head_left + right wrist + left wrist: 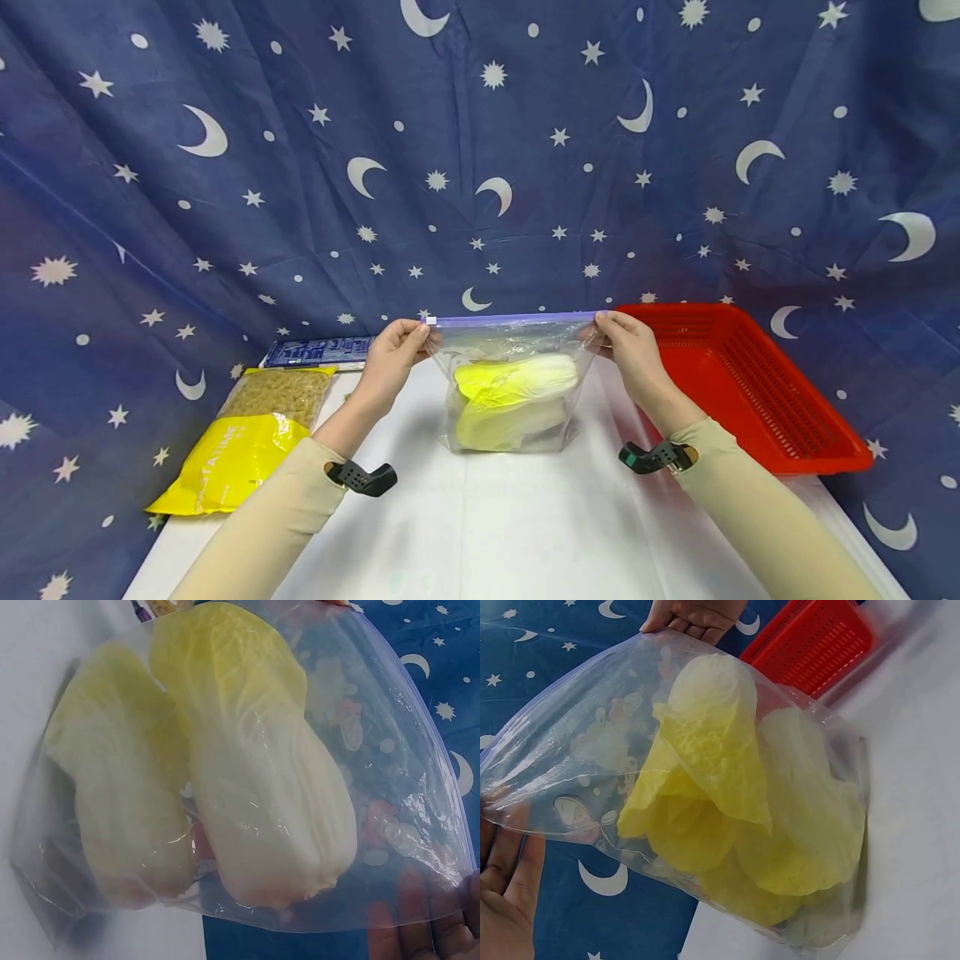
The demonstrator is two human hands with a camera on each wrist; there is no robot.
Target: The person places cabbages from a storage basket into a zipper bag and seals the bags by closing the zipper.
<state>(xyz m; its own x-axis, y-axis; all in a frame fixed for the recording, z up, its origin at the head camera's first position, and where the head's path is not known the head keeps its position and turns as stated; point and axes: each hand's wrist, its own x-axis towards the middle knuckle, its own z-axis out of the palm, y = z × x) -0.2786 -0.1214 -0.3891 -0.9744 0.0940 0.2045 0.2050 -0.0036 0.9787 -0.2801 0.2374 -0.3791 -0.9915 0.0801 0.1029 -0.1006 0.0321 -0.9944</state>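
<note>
A clear zip bag (pixel 517 333) with a purple closure strip stands over the table, its white slider (pixel 431 321) at the left end of the strip. Inside lie two pale yellow-and-white napa cabbages, the upper cabbage (pixel 525 379) above the lower cabbage (pixel 510 427). My left hand (pixel 393 350) pinches the bag's top left corner beside the slider, thumb in front. At the opposite top corner, my right hand (pixel 636 354) pinches the strip's end between thumb and fingers. Both wrist views show the cabbages through the plastic, side by side.
On the right stands a red perforated plastic basket (pixel 783 417). A yellow packet (pixel 232 458) with a see-through upper part lies at the left edge, and a flat blue package (pixel 318 352) is behind it. A dark blue star-and-moon curtain (pixel 480 150) hangs behind the white table (pixel 510 525).
</note>
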